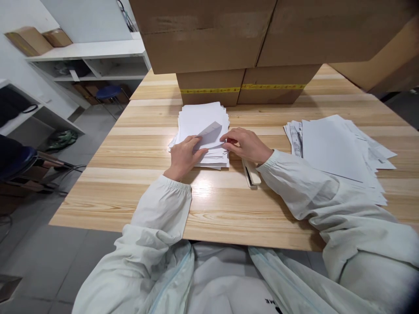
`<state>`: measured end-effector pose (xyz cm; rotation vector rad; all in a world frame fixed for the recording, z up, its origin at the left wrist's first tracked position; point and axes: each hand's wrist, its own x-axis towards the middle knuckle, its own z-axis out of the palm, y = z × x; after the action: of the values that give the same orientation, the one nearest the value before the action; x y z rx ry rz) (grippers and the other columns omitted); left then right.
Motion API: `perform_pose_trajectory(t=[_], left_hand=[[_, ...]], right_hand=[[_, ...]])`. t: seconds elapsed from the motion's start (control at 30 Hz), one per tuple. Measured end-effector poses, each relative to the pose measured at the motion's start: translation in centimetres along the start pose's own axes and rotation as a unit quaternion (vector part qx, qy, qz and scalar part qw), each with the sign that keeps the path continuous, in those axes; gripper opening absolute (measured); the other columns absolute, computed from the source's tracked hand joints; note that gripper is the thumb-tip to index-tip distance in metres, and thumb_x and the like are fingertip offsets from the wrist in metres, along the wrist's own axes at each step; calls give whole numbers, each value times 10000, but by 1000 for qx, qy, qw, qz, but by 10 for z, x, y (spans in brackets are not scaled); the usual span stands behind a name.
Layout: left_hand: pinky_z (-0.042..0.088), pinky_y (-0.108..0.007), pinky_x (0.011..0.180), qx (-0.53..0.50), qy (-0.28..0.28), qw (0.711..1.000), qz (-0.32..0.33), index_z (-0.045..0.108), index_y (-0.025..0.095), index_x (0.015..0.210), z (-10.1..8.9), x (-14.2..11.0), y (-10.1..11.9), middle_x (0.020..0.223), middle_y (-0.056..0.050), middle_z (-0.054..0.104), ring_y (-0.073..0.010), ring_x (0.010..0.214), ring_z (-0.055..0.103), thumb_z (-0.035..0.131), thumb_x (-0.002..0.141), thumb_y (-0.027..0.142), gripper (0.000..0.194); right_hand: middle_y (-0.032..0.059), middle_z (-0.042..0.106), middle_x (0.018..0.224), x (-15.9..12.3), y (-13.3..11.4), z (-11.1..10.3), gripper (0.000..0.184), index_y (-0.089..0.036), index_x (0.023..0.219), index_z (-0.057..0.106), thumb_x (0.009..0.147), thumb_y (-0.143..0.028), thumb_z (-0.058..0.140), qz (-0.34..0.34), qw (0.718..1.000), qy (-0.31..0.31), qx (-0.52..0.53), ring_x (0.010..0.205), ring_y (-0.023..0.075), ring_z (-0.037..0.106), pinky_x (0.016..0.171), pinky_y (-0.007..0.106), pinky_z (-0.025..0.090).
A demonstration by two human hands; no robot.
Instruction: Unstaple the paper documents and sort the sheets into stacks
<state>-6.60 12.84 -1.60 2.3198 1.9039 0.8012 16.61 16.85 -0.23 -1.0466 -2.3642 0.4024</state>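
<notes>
In the head view, a stack of white papers (pixel 199 115) lies on the wooden table, its edges uneven. On top of it a sheet of paper (pixel 209 136) is bent over, its near edge lifted. My left hand (pixel 183 158) holds the left side of this sheet between thumb and fingers. At the sheet's right edge my right hand (pixel 247 145) pinches it with thumb and fingertips. A white stapler (pixel 251 175) rests on the table just below my right hand, partly covered by the wrist and sleeve.
A spread pile of papers (pixel 330 144) lies to the right, partly beneath my right sleeve. Large cardboard boxes (pixel 209 39) are stacked behind the paper stack. White shelves (pixel 88 50) and a blue stool (pixel 108 92) stand beyond the table's left edge.
</notes>
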Motion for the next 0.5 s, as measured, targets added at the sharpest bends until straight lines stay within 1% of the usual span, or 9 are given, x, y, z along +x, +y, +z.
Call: perform_pose_trajectory(t=[0.03, 0.1, 0.2, 0.27, 0.33, 0.37, 0.43, 0.5], left_hand=[[484, -335, 784, 2, -2, 1000, -1, 702, 240, 1193, 0, 0, 0, 1257, -39, 702, -257, 991, 694, 696, 833, 435, 410], [486, -332, 780, 1, 0, 1000, -2, 712, 249, 1175, 1, 1, -1, 1245, -41, 708, -252, 981, 699, 704, 830, 437, 393], [480, -314, 729, -7, 16, 1000, 9, 744, 246, 1094, 6, 2, -5, 1174, -32, 740, -235, 931, 712, 651, 879, 359, 259], [474, -302, 694, -15, 50, 998, 18, 762, 229, 1011, 9, 1, -7, 1102, -33, 764, -222, 886, 720, 592, 910, 280, 204], [476, -293, 668, -19, 115, 993, 22, 765, 203, 961, 10, 0, -8, 1044, -53, 777, -212, 857, 726, 538, 930, 234, 231], [484, -290, 666, -19, 155, 987, 25, 764, 193, 958, 10, -1, -8, 1034, -66, 778, -208, 856, 728, 517, 941, 232, 250], [514, -286, 709, -19, 230, 972, 51, 761, 188, 977, 7, -4, -4, 1051, -84, 774, -201, 904, 731, 485, 962, 246, 283], [543, -297, 827, -20, 274, 955, 108, 760, 196, 985, 2, -11, 5, 1085, -85, 767, -197, 987, 724, 477, 974, 252, 288]], right_hand=[[63, 660, 807, 1, 0, 0, 192, -171, 934, 725, 903, -276, 567, -5, 1000, 9, -11, 772, 179, 541, 693, 292, 352], [60, 651, 760, 4, 0, 1, 210, -166, 854, 721, 911, -267, 546, -10, 999, 26, -25, 729, 172, 520, 667, 291, 332], [46, 645, 726, 9, -1, 2, 211, -158, 785, 692, 902, -256, 547, -6, 999, 50, 0, 669, 151, 500, 648, 288, 335], [28, 637, 712, 11, -3, 2, 191, -160, 794, 672, 899, -263, 550, 10, 996, 73, 47, 639, 136, 500, 639, 281, 354], [16, 633, 720, 11, -6, 1, 162, -168, 854, 656, 897, -298, 570, 36, 987, 99, 121, 640, 129, 529, 636, 271, 392], [15, 636, 728, 10, -8, -1, 172, -171, 886, 645, 894, -333, 588, 57, 978, 111, 169, 646, 129, 550, 635, 267, 418], [31, 657, 752, 6, -14, -8, 282, -175, 926, 626, 887, -454, 609, 123, 946, 114, 276, 659, 135, 595, 626, 264, 476], [64, 685, 763, 0, -18, -19, 464, -179, 921, 619, 867, -636, 561, 195, 903, 77, 375, 657, 155, 631, 600, 278, 527]])
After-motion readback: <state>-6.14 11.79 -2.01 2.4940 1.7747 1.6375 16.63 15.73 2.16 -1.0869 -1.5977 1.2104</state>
